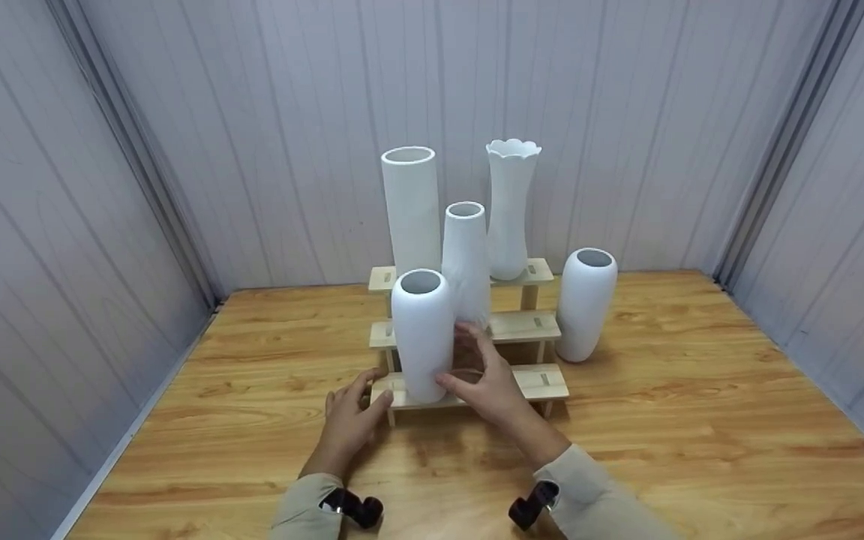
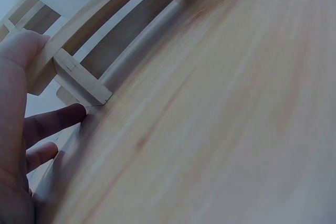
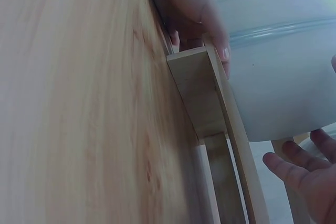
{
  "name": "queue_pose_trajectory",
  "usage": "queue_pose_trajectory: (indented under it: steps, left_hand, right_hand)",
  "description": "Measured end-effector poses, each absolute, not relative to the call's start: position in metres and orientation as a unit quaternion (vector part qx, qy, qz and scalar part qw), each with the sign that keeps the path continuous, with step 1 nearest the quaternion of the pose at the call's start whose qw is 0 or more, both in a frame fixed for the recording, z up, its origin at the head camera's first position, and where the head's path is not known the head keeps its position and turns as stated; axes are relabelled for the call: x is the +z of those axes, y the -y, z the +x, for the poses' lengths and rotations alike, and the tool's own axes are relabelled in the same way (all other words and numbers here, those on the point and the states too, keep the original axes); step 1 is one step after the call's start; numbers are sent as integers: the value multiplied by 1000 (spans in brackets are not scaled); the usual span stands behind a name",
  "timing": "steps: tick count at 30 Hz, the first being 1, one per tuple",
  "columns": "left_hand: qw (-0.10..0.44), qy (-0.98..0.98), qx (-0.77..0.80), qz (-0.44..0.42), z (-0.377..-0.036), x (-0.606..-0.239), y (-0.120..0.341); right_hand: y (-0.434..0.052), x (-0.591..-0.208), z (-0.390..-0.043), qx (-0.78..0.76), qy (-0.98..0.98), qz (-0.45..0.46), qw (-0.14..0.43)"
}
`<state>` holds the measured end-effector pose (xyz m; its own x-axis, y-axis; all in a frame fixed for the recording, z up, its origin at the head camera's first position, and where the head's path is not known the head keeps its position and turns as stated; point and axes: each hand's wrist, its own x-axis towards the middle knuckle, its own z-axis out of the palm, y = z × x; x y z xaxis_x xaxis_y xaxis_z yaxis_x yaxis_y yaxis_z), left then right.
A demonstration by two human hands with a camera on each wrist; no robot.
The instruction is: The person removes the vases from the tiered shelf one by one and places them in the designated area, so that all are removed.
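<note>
White rounded ceramic vase [image 1: 422, 334] stands upright at the left end of the lowest step of the pale wooden three-step stand [image 1: 548, 381], close in front of me. The right hand [image 1: 488, 382] cups its lower right side, fingers spread and relaxed against the glaze rather than clamped. The left hand [image 1: 349, 416] rests at the stand's left end, thumb on the step edge, fingers loosely out. A tapered white vase [image 1: 466, 259] sits on the middle step; a tall white cylinder vase [image 1: 410, 210] and a scallop-rimmed white vase [image 1: 511, 206] stand on top. Another rounded white vase [image 1: 586, 304] stands on the wooden table [image 1: 702, 420], just right of the stand.
</note>
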<state>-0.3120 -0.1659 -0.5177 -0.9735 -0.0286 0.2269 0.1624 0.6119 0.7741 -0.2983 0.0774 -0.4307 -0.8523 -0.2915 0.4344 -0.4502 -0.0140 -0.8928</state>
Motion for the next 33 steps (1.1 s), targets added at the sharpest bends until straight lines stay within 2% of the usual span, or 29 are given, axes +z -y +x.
queue_pose_trajectory:
  steps: [22,33]
  left_hand:
    - [115,891,-438,-33,-313,-517,164]
    - [117,892,-435,-31,-314,-519,165]
  right_hand:
    - [-59,-436,-301,656,720,222,48]
    - [-53,-465,-323,639,739,202,69]
